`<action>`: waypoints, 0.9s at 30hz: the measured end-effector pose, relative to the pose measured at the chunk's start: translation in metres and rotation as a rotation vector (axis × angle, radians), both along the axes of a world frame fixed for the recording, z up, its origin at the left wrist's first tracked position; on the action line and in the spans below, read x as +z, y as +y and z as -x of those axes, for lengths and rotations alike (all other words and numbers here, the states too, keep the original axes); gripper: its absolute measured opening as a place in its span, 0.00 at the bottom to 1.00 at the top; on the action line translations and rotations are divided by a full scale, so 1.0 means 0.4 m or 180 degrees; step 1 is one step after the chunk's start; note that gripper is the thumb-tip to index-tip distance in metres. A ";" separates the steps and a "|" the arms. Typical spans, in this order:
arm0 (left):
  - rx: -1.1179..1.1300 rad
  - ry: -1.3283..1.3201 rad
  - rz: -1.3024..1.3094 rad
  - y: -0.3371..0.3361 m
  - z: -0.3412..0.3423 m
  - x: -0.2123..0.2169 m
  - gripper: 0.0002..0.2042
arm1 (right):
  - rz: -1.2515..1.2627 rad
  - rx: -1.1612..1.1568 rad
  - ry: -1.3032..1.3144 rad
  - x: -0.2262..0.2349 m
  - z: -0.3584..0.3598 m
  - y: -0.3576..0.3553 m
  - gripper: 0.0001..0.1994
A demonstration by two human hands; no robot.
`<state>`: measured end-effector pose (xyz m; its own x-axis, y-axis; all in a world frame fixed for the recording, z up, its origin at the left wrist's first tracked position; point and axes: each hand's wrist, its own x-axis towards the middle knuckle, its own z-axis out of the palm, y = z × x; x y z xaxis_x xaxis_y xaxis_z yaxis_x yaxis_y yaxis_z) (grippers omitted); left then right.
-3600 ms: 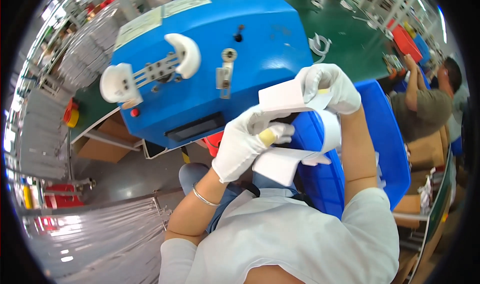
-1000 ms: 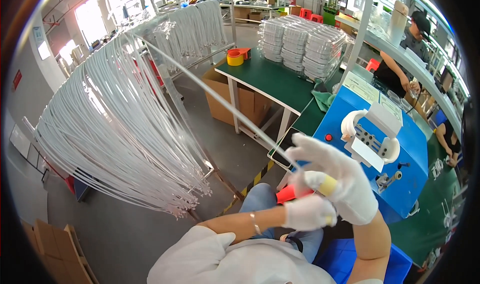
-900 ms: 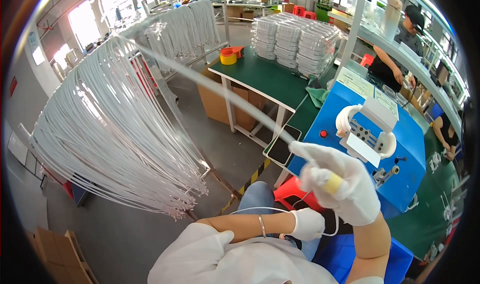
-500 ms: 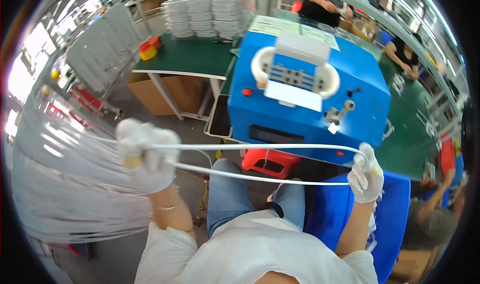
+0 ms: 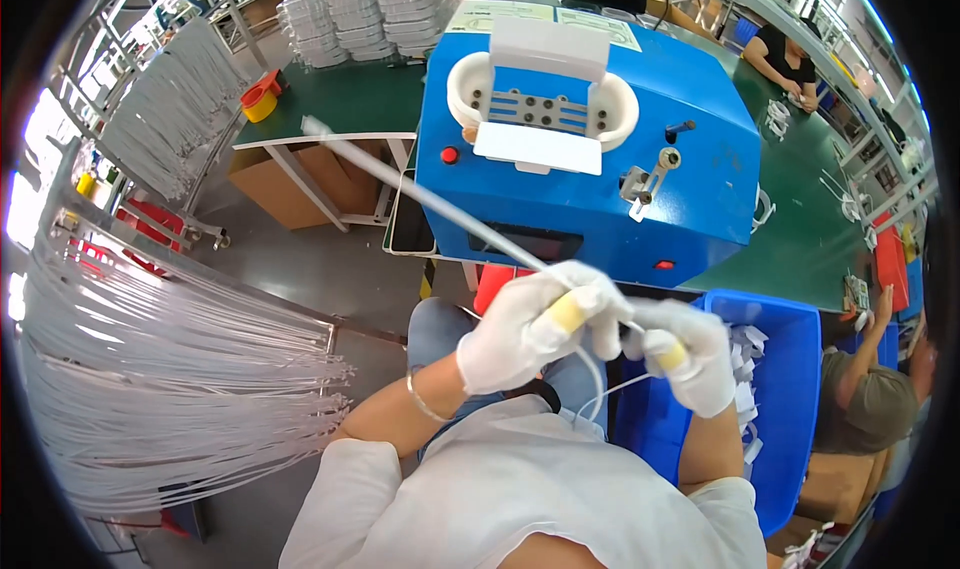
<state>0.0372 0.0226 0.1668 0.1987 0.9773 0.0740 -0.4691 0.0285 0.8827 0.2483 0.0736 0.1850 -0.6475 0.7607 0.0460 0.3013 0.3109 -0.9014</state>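
Observation:
My hands, both in white gloves with yellow tape on a digit, meet in front of my lap. My left hand (image 5: 540,324) is closed around a white cable (image 5: 430,199), whose blurred length slants up and away to the left, across the front of the blue machine (image 5: 590,204). Just right of it, my right hand (image 5: 688,354) pinches a thin part of the same cable. A loop hangs below my fingers, and a thin end sticks out under the right hand. My fingers hide the exact grip points.
A blue bin (image 5: 795,409) with white pieces (image 5: 748,354) stands at my right. Many white cables (image 5: 170,369) hang on a rack at my left. The green table (image 5: 345,99) holds stacked clear-wrapped trays (image 5: 370,14) and a yellow tape roll (image 5: 258,106). Other people sit around it.
Before, my hands were far apart with the cable stretched between them in two strands. Now the left has come right, beside the right hand, and the cable swings out to the upper left.

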 end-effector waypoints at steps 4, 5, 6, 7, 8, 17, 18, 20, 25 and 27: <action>0.1105 0.0104 -0.0398 0.049 0.084 0.009 0.14 | -0.1094 -0.0827 -0.0068 -0.043 -0.046 0.033 0.08; 0.1898 -0.0210 -0.0397 0.074 0.102 0.004 0.13 | -0.0996 -0.1130 -0.0183 -0.038 -0.065 0.037 0.08; 0.1990 -0.0486 -0.0251 0.074 0.142 0.014 0.10 | -0.0961 -0.1196 0.0025 -0.049 -0.089 0.045 0.07; 0.1938 -0.0243 -0.0144 0.071 0.184 0.027 0.08 | -0.0961 -0.1190 0.0023 -0.044 -0.099 0.050 0.07; 0.1964 -0.0224 -0.0188 0.072 0.204 0.037 0.08 | -0.0896 -0.1341 -0.0034 -0.036 -0.104 0.052 0.06; 0.2142 0.0499 -0.0173 0.120 0.256 0.092 0.07 | -0.1224 -0.1842 0.0024 -0.015 -0.133 0.106 0.06; 0.2150 0.0498 -0.0170 0.125 0.256 0.094 0.07 | -0.1222 -0.1834 0.0024 -0.010 -0.133 0.110 0.06; 0.2309 0.0824 -0.0329 0.135 0.253 0.095 0.06 | -0.1415 -0.2002 0.0071 0.000 -0.131 0.116 0.04; 0.2453 0.0945 -0.0097 0.146 0.239 0.083 0.05 | -0.1203 -0.2063 0.0151 -0.009 -0.146 0.135 0.04; 0.2528 0.0990 -0.0016 0.146 0.229 0.082 0.05 | -0.1088 -0.1884 0.0089 -0.007 -0.155 0.142 0.07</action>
<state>-0.0546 0.0811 0.1997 -0.5334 0.8351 0.1344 -0.0845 -0.2107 0.9739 0.3102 0.1302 0.1822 -0.1220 0.9260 0.3573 0.4862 0.3696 -0.7918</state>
